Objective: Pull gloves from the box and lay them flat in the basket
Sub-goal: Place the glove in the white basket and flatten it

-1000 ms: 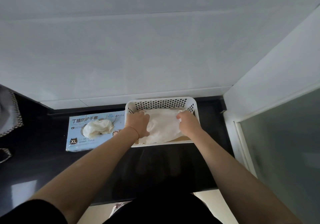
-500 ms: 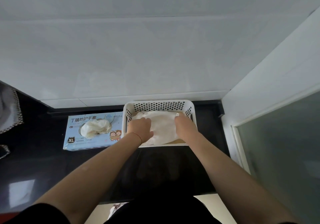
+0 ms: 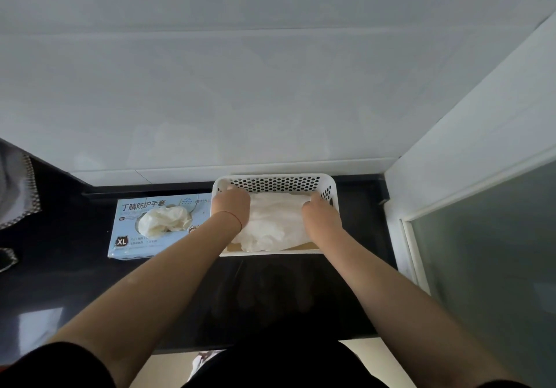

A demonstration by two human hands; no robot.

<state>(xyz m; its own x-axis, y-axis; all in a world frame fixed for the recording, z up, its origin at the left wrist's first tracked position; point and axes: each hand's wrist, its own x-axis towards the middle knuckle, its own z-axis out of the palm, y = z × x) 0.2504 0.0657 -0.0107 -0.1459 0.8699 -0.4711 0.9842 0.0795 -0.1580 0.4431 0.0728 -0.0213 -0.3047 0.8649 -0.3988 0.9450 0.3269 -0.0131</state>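
Note:
A white perforated basket (image 3: 275, 180) stands on the black counter against the wall. Inside it lies a pale, crumpled glove (image 3: 275, 222), spread over the basket floor. My left hand (image 3: 231, 207) rests on the glove's left side, fingers curled at its far corner. My right hand (image 3: 320, 214) pinches the glove's far right corner near the basket wall. Left of the basket lies a light-blue glove box (image 3: 129, 239) marked XL, with another pale glove (image 3: 165, 220) bunched out of its opening.
The black counter (image 3: 60, 267) runs left to right under a white tiled wall. A frosted glass panel (image 3: 487, 267) with a white frame closes off the right side. A grey cloth (image 3: 15, 195) hangs at the far left.
Both hands have slid toward the far end of the basket, spreading the glove flatter along the basket floor. The box and basket stay in place.

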